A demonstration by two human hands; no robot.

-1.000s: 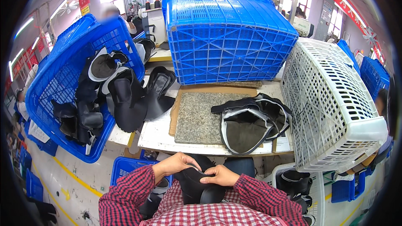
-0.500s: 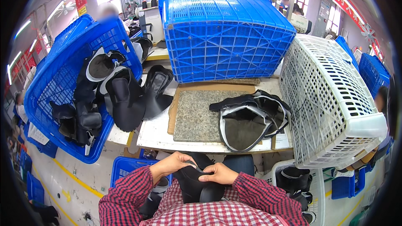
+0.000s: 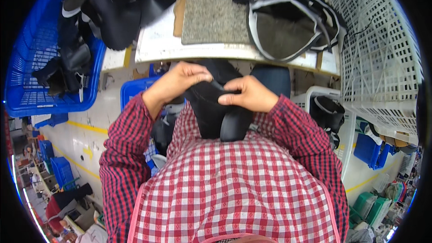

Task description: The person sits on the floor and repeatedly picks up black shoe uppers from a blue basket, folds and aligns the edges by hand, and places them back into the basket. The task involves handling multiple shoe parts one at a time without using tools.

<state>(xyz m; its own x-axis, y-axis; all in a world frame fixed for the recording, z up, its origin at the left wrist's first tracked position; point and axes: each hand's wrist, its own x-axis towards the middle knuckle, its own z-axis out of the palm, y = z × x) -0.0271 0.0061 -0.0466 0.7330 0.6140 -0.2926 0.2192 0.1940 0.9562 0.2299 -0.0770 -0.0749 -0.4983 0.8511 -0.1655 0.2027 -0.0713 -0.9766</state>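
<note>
A black boot upper (image 3: 207, 114) rests against my apron, over my lap, its smooth rounded heel or toe panel at the lower right. My left hand (image 3: 183, 80) pinches the top edge of its opening from the left side. Across from it, my right hand (image 3: 248, 94) grips the same edge, thumb lying along the outside of the dark material. Both hands are close together, with a short stretch of the rim between them. Beyond them, on the table (image 3: 157, 47), lie black uppers with pale-edged linings (image 3: 288, 31).
A grey stone slab (image 3: 211, 13) lies on cardboard on the table. At the left, a blue basket (image 3: 27, 81) holds several black uppers (image 3: 112, 13). A white basket (image 3: 382, 49) stands at the right. Lower baskets, one blue (image 3: 130, 92) and one white (image 3: 348, 148), flank my legs.
My view has tilted down, so the table and baskets sit higher in the picture and more of my apron shows. Both hands still hold the boot upper by its rim.
</note>
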